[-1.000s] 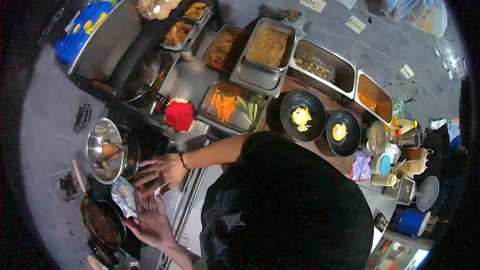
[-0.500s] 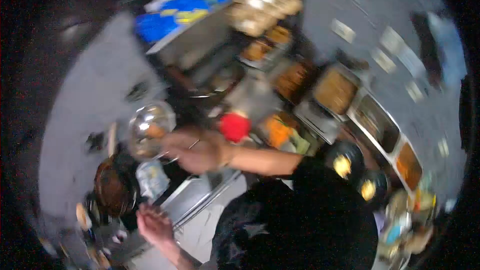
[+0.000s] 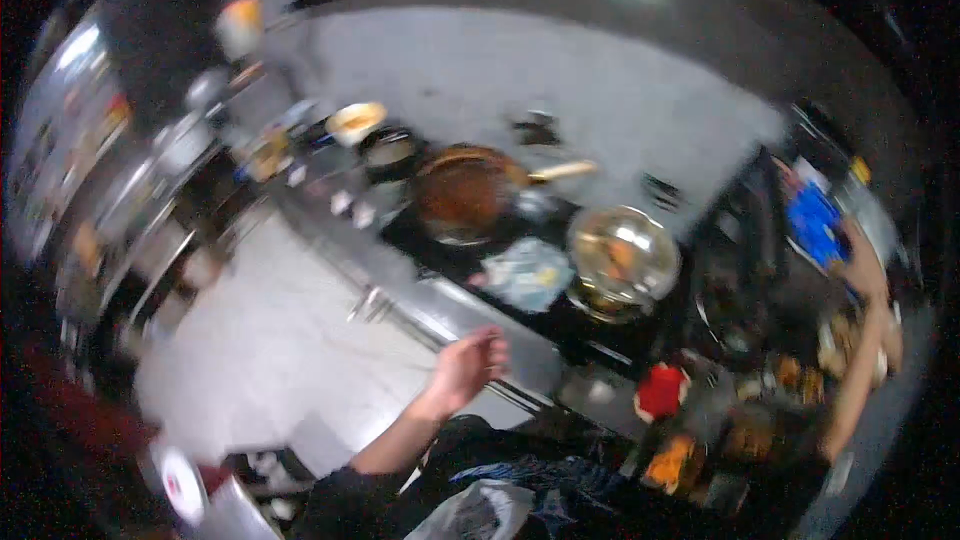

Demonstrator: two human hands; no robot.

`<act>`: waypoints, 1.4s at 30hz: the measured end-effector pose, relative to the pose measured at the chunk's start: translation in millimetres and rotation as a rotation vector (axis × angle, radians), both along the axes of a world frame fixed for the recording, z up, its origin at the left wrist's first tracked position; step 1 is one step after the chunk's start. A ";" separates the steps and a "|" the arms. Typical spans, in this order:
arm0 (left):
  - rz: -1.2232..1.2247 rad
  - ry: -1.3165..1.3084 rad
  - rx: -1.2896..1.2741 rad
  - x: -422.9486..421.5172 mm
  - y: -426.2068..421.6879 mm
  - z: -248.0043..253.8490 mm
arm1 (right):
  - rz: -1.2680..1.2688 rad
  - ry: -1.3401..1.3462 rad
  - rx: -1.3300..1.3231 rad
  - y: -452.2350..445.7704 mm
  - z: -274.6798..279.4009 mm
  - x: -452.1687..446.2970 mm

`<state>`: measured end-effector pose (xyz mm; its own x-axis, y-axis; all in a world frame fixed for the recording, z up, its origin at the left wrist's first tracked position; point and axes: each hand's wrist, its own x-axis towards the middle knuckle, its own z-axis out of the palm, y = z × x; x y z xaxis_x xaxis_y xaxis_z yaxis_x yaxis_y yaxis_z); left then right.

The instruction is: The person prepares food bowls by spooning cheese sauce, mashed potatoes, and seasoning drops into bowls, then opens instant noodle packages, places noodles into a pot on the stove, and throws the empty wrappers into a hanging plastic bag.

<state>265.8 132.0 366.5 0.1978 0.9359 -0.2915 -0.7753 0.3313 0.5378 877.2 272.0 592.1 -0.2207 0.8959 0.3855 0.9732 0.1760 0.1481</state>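
My left hand [image 3: 468, 370] hovers over the counter's front edge, its fingers loosely bent and nothing seen in them. At the far right my right arm stretches upward, and my right hand [image 3: 860, 265] is beside a blue bag with yellow marks [image 3: 815, 225]; its fingers are smeared by motion. A steel bowl [image 3: 640, 245] with an orange-brown item inside sits on the stove area. Left of the bowl lies a crumpled pale plastic bag [image 3: 525, 273], and beyond that a wooden-handled pan [image 3: 465, 192] with a dark brown inside.
A red cloth-like item [image 3: 661, 392] and a tray of orange strips [image 3: 672, 462] lie at lower right. Near them is a blurred egg carton [image 3: 838, 342]. A yellowish bowl [image 3: 356, 120] stands at the back. Steel shelving with pots lines the left, beside white floor [image 3: 270, 340].
The view has swung left, so the stove is now central. My right hand has gone from near the steel bowl to the blue bag. My left hand stays apart from it near the counter edge.
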 end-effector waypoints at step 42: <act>-0.161 -0.018 0.111 35.7 30.6 31.1 | 0.014 0.346 0.191 -32.7 77.6 -42.2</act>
<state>301.6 162.5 397.7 0.3522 0.9178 -0.1830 -0.7268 0.3915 0.5643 835.0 239.3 669.8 -0.0599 0.7986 0.5989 0.9690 0.1906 -0.1573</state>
